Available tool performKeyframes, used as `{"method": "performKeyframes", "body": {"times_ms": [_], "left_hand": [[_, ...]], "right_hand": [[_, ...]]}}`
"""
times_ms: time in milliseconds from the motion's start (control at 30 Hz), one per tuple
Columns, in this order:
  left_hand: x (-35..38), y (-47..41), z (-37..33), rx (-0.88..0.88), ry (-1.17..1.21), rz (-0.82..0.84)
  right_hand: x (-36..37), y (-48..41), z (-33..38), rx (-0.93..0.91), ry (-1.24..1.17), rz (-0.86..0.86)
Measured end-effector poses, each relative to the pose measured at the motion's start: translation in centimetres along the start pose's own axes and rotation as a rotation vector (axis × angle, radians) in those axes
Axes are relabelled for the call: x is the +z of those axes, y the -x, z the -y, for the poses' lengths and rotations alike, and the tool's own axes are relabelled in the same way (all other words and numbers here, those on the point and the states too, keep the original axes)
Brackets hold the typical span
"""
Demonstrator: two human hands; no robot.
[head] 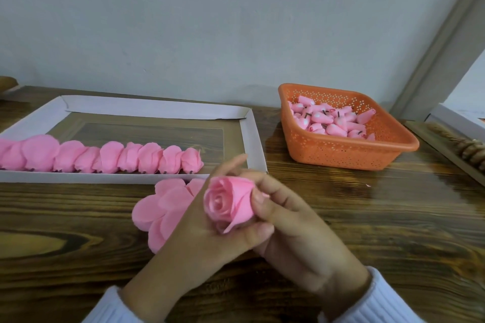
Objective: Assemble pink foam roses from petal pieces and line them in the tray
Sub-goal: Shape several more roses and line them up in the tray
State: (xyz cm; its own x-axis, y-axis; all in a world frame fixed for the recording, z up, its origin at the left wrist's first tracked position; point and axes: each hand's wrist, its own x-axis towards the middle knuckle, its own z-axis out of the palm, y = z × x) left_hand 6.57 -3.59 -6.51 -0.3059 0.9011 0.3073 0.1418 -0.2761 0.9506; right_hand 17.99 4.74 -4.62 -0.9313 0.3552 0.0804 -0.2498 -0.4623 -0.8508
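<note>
Above a wooden table (367, 217), left hand (207, 233) curled round a pink rose (229, 203), right hand (301, 233) pinching its outer petal, rose's base hidden between palms, loose petals (162, 207) half covered by the left hand, tray (253, 139) row of roses (105, 157) cut off at frame's left edge, buds (330, 120) in basket (341, 152)

The foam rose (228, 204) is soft pink, paler at its spiral heart. The row of finished foam roses (105, 157) and the flat heap of foam petal pieces (160, 207) share that pink. The shallow cardboard tray (253, 139) is white. The square plastic basket (341, 155) is orange, dotted with small holes; its cone-shaped foam buds (330, 123) are pink with dark stubs. The wooden bench (65, 217) is dark brown, boldly grained.
</note>
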Motion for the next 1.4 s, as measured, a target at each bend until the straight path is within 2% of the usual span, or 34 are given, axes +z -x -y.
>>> {"method": "performKeyframes", "body": {"times_ms": [167, 333, 467, 567, 667, 800, 867, 967, 1100, 1200, 1300, 1400], "left_hand": [[0.2, -0.1, -0.2, -0.001, 0.025, -0.048], [1.0, -1.0, -1.4, 0.062, -0.021, -0.040], [1.6, -1.5, -1.9, 0.107, -0.018, -0.061], [1.9, -1.7, -1.7, 0.106, 0.094, -0.157], [1.5, -1.7, -0.9, 0.095, 0.130, -0.284], [0.8, -2.0, -0.6, 0.143, 0.016, -0.324], [0.6, -2.0, -0.3, 0.146, -0.026, -0.318], [0.7, -2.0, 0.2, 0.129, -0.070, -0.308], [1.0, -1.8, 0.4, 0.077, -0.034, -0.266], [1.0, -1.2, 0.3, 0.034, -0.116, -0.201], [1.1, -1.2, 0.1, -0.044, -0.093, -0.133], [1.3, -1.4, 0.3, -0.036, -0.057, -0.176]], "right_hand": [[0.1, -0.4, -1.3, 0.157, -0.110, 0.033], [-0.2, -0.6, -1.4, 0.173, -0.143, 0.001], [-0.2, -0.7, -0.8, 0.161, -0.047, -0.043], [-0.5, -0.7, -0.5, 0.156, 0.073, -0.109], [-0.8, -0.4, 0.1, 0.081, 0.121, -0.191], [-0.9, -0.1, 0.4, -0.209, 0.503, -0.385], [-0.7, 0.0, 0.6, -0.362, 0.596, -0.393], [-0.6, 0.3, 0.8, -0.492, 0.721, -0.365], [-0.3, 0.4, 1.0, -0.601, 0.898, -0.267], [-0.5, 0.3, 1.0, -0.654, 1.016, -0.256], [-0.7, 0.2, 1.0, -0.627, 1.018, -0.302], [-0.8, 0.1, 0.9, -0.606, 0.942, -0.355]]}}
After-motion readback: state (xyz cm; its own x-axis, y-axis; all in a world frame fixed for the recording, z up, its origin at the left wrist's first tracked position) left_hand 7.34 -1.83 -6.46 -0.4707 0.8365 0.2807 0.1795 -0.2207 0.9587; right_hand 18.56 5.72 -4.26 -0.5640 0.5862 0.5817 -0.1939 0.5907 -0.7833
